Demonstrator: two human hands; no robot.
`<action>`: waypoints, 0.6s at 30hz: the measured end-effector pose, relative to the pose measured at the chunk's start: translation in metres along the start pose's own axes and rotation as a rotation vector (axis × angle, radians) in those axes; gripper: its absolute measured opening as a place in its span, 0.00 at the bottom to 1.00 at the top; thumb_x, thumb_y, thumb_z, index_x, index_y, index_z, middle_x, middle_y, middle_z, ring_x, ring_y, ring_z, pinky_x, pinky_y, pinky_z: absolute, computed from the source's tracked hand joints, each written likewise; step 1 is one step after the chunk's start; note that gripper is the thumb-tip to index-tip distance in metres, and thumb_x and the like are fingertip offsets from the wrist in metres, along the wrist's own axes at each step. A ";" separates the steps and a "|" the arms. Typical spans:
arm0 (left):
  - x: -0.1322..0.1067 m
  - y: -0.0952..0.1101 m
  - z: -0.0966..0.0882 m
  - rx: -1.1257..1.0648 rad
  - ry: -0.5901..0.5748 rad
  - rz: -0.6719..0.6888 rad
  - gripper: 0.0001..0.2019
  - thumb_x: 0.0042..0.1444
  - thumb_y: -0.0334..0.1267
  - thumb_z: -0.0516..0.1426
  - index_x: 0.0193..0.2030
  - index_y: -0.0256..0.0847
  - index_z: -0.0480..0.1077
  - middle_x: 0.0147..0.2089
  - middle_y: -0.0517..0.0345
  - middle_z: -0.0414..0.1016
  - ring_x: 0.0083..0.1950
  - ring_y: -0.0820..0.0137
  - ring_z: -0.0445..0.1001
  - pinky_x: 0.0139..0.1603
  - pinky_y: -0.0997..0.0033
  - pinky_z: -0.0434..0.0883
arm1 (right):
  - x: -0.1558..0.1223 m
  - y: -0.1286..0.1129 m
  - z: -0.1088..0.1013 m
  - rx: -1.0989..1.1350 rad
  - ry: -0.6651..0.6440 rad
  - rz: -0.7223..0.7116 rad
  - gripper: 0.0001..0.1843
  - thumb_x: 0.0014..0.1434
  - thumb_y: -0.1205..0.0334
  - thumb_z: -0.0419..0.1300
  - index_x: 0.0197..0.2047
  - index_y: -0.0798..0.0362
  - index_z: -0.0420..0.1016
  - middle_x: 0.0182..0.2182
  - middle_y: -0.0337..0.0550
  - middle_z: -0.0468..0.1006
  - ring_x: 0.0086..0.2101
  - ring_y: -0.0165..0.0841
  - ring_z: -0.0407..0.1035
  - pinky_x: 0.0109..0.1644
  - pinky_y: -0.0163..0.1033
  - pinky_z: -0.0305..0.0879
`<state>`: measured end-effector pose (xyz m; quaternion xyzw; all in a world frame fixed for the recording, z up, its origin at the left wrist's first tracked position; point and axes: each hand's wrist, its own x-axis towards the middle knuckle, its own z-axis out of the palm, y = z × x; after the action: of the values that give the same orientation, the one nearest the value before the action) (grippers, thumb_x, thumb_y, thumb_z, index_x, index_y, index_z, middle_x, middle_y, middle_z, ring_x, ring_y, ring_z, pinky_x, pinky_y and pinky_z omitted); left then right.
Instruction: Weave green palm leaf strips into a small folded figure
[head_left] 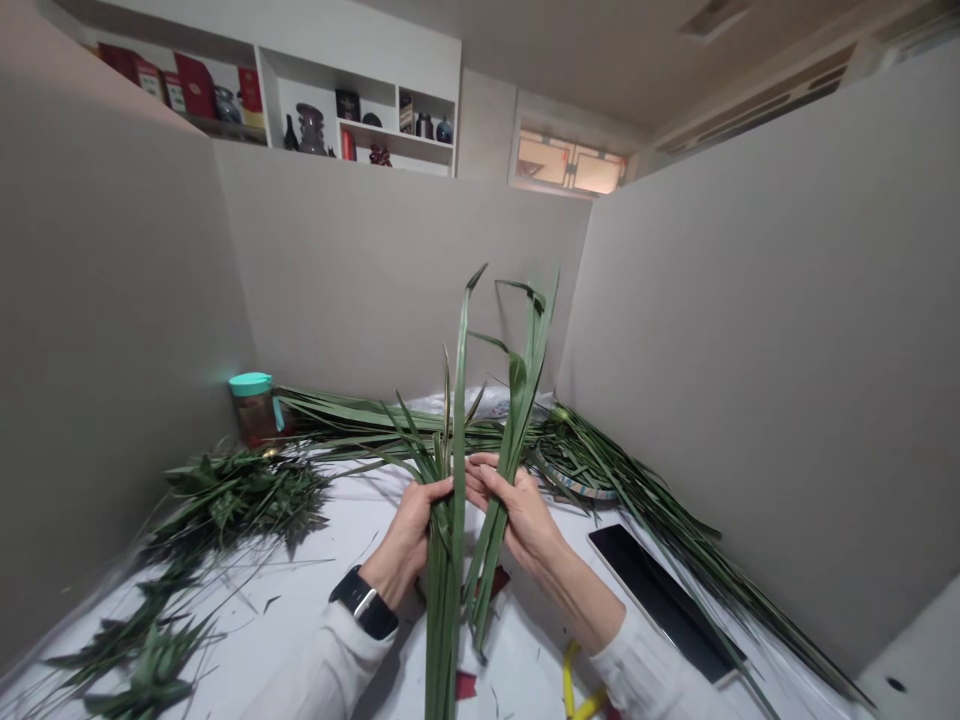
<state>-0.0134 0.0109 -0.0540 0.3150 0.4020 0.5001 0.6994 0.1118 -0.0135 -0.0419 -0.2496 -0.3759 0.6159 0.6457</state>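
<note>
Both my hands hold long green palm leaf strips upright over a white table [315, 590]. My left hand [409, 535], with a black watch on the wrist, is closed around one bundle of leaf strips [448, 480]. My right hand [517, 515] pinches a second bundle of leaf strips [517, 410] just to the right. The two bundles nearly touch between my hands, and their tips rise in front of the grey partition.
A pile of folded leaf pieces [232, 495] lies at the left. Loose long leaves [645, 490] run along the back and right. A teal-lidded jar [253, 405] stands at the back left. A dark phone [660, 600] and yellow-handled scissors [574, 690] lie near my right arm.
</note>
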 end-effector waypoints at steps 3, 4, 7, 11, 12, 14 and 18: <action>0.000 -0.001 0.000 -0.011 -0.013 -0.011 0.12 0.62 0.38 0.58 0.50 0.36 0.71 0.47 0.52 0.75 0.39 0.67 0.76 0.37 0.63 0.76 | 0.000 0.006 -0.001 -0.049 0.000 0.015 0.21 0.43 0.56 0.75 0.40 0.56 0.80 0.35 0.45 0.82 0.33 0.32 0.76 0.41 0.35 0.71; 0.000 -0.002 0.000 -0.015 -0.014 -0.016 0.11 0.62 0.38 0.58 0.50 0.36 0.71 0.46 0.52 0.75 0.39 0.67 0.76 0.37 0.64 0.76 | 0.000 0.008 -0.002 -0.064 0.001 0.018 0.21 0.44 0.56 0.75 0.40 0.56 0.80 0.34 0.44 0.82 0.32 0.32 0.75 0.39 0.34 0.71; 0.002 -0.006 0.000 -0.036 -0.001 -0.015 0.11 0.62 0.38 0.58 0.49 0.36 0.71 0.45 0.53 0.76 0.38 0.68 0.76 0.36 0.65 0.76 | -0.002 0.013 0.000 -0.093 0.023 0.005 0.18 0.45 0.53 0.74 0.36 0.55 0.78 0.31 0.41 0.80 0.31 0.32 0.73 0.37 0.34 0.70; 0.009 -0.009 -0.006 -0.091 0.046 -0.002 0.11 0.62 0.38 0.58 0.49 0.36 0.71 0.45 0.53 0.75 0.38 0.68 0.76 0.35 0.65 0.76 | -0.010 0.014 0.007 -0.115 0.083 -0.078 0.18 0.50 0.47 0.70 0.30 0.53 0.72 0.24 0.36 0.74 0.27 0.30 0.69 0.32 0.33 0.67; 0.012 -0.009 -0.008 -0.109 0.068 -0.001 0.11 0.62 0.38 0.58 0.50 0.36 0.71 0.46 0.53 0.75 0.38 0.68 0.76 0.36 0.65 0.76 | -0.014 0.012 0.010 -0.122 0.093 -0.103 0.19 0.51 0.47 0.69 0.29 0.52 0.71 0.22 0.35 0.72 0.25 0.29 0.67 0.30 0.32 0.65; 0.018 -0.007 -0.014 -0.150 0.120 0.001 0.13 0.62 0.38 0.58 0.51 0.37 0.70 0.47 0.52 0.75 0.40 0.67 0.76 0.37 0.64 0.77 | -0.023 0.006 0.018 -0.133 0.107 -0.153 0.18 0.54 0.47 0.67 0.29 0.51 0.68 0.20 0.33 0.68 0.21 0.26 0.63 0.26 0.31 0.61; 0.027 0.001 -0.028 -0.251 0.209 0.001 0.14 0.62 0.39 0.58 0.53 0.37 0.70 0.50 0.50 0.74 0.43 0.65 0.76 0.40 0.60 0.77 | -0.058 -0.018 0.031 -0.141 0.113 -0.212 0.18 0.58 0.47 0.65 0.30 0.50 0.66 0.20 0.31 0.64 0.16 0.22 0.54 0.20 0.31 0.54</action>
<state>-0.0335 0.0374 -0.0735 0.1718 0.4065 0.5769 0.6873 0.1003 -0.0766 -0.0195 -0.2873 -0.4057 0.5013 0.7082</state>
